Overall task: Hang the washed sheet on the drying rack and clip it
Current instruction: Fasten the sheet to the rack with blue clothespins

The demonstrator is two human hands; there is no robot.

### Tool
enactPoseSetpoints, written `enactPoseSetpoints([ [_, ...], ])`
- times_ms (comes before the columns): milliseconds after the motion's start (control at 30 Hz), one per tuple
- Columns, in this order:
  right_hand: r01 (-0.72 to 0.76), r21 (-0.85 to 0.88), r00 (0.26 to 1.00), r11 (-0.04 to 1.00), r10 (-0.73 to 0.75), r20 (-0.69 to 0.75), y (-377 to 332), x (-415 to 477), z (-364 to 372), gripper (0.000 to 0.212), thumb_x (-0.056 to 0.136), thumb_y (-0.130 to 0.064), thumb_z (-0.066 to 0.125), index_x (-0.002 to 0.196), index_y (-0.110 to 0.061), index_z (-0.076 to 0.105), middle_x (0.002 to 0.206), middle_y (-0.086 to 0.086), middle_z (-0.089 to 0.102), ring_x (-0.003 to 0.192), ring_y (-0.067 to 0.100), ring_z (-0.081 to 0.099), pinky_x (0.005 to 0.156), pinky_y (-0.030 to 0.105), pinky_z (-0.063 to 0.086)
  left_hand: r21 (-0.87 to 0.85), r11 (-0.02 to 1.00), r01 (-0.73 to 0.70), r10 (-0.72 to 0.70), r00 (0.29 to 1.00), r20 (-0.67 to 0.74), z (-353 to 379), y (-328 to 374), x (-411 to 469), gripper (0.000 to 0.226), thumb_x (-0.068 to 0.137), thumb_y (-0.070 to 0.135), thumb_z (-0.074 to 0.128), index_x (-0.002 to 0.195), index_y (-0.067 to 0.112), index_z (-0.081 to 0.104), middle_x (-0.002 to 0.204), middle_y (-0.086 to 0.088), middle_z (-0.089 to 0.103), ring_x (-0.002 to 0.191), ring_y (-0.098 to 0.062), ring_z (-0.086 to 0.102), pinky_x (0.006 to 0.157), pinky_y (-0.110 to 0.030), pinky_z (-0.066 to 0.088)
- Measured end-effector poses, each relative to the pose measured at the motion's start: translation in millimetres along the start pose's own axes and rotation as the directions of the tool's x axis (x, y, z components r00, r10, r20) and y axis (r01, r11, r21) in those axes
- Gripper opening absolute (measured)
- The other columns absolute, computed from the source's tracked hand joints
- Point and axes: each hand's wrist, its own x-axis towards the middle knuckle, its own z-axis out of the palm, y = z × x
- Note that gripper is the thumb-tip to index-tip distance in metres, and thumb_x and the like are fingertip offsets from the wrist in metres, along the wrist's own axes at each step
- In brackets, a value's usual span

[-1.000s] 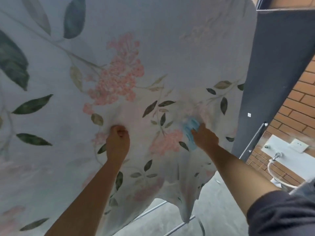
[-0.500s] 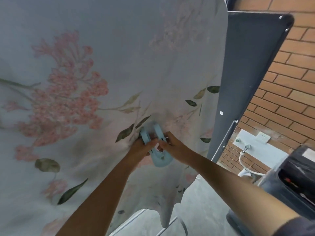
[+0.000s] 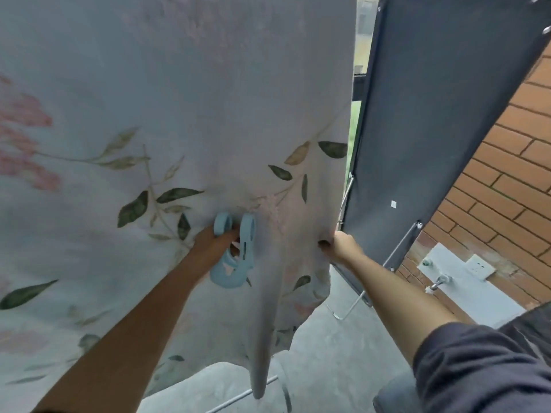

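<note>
As the view runs out from the dark sleeve (image 3: 477, 362) at lower right, both bare forearms reach up to the sheet (image 3: 179, 99), which hangs draped over the rack and fills most of the frame. The left hand (image 3: 213, 244) is clamped on a pale blue clip (image 3: 235, 254), its two prongs pointing up against the cloth; whether they already grip the bar under the fabric cannot be told. The right hand (image 3: 340, 244) is closed on the sheet's right edge, pinching it just beside the clip. Behind that edge stands a dark panel (image 3: 432, 114), with thin rack rods (image 3: 399, 248) along its foot, and beyond it a brick wall (image 3: 512, 162). The sheet looks hung, so clipping seems to be the step in hand. Next, the left hand likely needs to press the clip over the covered bar while the right keeps the edge taut.
</note>
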Motion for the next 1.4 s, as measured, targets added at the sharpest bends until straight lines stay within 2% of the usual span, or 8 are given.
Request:
enactPoseSetpoints([
  [100, -0.091, 0.137, 0.990, 0.986, 0.104, -0.090, 23.6, 17.6, -32.4, 0.020, 0.084, -0.017, 0.043, 0.076, -0.010, 0.061, 0.072, 0.011, 0.067, 0.070, 0.027, 0.066, 0.067, 0.031, 0.052, 0.030, 1.000, -0.001, 0.003, 0.996, -0.085, 9.2, 2.5, -6.3, 0.018, 0.090, 0.012, 0.059, 0.072, 0.011, 0.062, 0.049, 0.006, 0.064, 0.045, -0.007, 0.060, 0.044, -0.013, 0.045],
  [233, 0.020, 0.640, 0.969, 0.768, 0.143, -0.202, 17.4, 54.2, -67.4, 0.021, 0.072, -0.022, 0.045, 0.061, -0.017, 0.061, 0.084, 0.018, 0.070, 0.075, 0.034, 0.068, 0.070, 0.048, 0.058, 0.114, 0.993, -0.033, 0.044, 0.995, -0.094, 19.0, 7.6, -11.6, 0.015, 0.090, 0.009, 0.060, 0.076, 0.013, 0.060, 0.059, 0.005, 0.065, 0.055, -0.007, 0.061, 0.058, -0.021, 0.047],
  [367, 0.081, 0.620, 0.979, 0.781, -0.178, 0.097, -15.5, 40.5, -39.2, 0.019, 0.089, -0.009, 0.048, 0.080, -0.021, 0.060, 0.087, 0.009, 0.061, 0.078, 0.026, 0.059, 0.060, 0.036, 0.054, 0.126, 0.992, -0.005, 0.028, 0.984, -0.177, 25.3, 8.0, -20.3, 0.003, 0.089, 0.010, 0.062, 0.092, 0.009, 0.063, 0.085, -0.009, 0.064, 0.077, -0.024, 0.060, 0.070, -0.030, 0.046],
  [533, -0.031, 0.870, 0.988, 0.492, -0.117, 0.101, -34.6, 37.1, -18.7, 0.021, 0.093, -0.012, 0.045, 0.074, -0.011, 0.053, 0.066, 0.009, 0.052, 0.048, 0.016, 0.047, 0.045, 0.023, 0.039, 0.153, 0.988, 0.004, 0.030, 0.976, -0.217, 24.9, 3.1, -34.8, 0.010, 0.091, 0.007, 0.058, 0.091, 0.017, 0.061, 0.081, 0.002, 0.061, 0.076, -0.016, 0.057, 0.066, -0.021, 0.045],
  [733, 0.117, 0.788, 0.956, 0.604, -0.283, 0.075, -32.9, 35.5, -2.6, 0.016, 0.079, -0.034, 0.052, 0.085, -0.019, 0.056, 0.089, 0.005, 0.065, 0.082, 0.022, 0.059, 0.076, 0.044, 0.052, 0.218, 0.976, 0.000, 0.051, 0.972, -0.230, 29.0, -4.9, -44.8, 0.009, 0.089, 0.007, 0.061, 0.095, 0.006, 0.056, 0.081, -0.007, 0.060, 0.068, -0.016, 0.054, 0.053, -0.013, 0.044],
  [900, 0.141, 0.717, 0.969, 0.682, -0.244, 0.042, -19.8, 12.8, 15.6, 0.019, 0.093, -0.021, 0.038, 0.086, -0.020, 0.055, 0.083, 0.011, 0.061, 0.072, 0.023, 0.059, 0.072, 0.044, 0.052, 0.179, 0.984, -0.009, 0.046, 0.978, -0.204, 35.3, -1.0, -49.8, 0.022, 0.087, 0.001, 0.062, 0.071, 0.009, 0.050, 0.056, 0.000, 0.060, 0.047, -0.005, 0.059, 0.051, -0.018, 0.047],
  [1100, -0.245, 0.593, 0.932, 0.767, 0.017, 0.363, -6.4, -26.5, 38.8, 0.058, 0.084, -0.019, 0.050, 0.139, -0.015, 0.035, 0.106, 0.012, 0.057, 0.075, 0.026, 0.057, 0.052, 0.027, 0.049, 0.055, 0.998, -0.041, 0.046, 0.994, -0.098, 34.7, 10.8, -66.3, 0.021, 0.092, 0.012, 0.059, 0.072, 0.010, 0.051, 0.068, -0.005, 0.067, 0.055, -0.010, 0.064, 0.056, -0.022, 0.048],
  [1400, 0.069, 0.915, 0.769, 0.398, -0.606, 0.205, -43.2, -132.7, 14.1, 0.079, 0.078, -0.044, 0.072, 0.143, -0.028, 0.031, 0.133, -0.007, 0.053, 0.118, 0.011, 0.055, 0.097, 0.042, 0.050, -0.245, 0.959, -0.139, 0.133, 0.990, -0.039, 9.2, 46.3, -94.3, 0.021, 0.097, 0.016, 0.050, 0.093, -0.001, 0.061, 0.076, -0.007, 0.069, 0.075, -0.023, 0.064, 0.078, -0.037, 0.050],
])
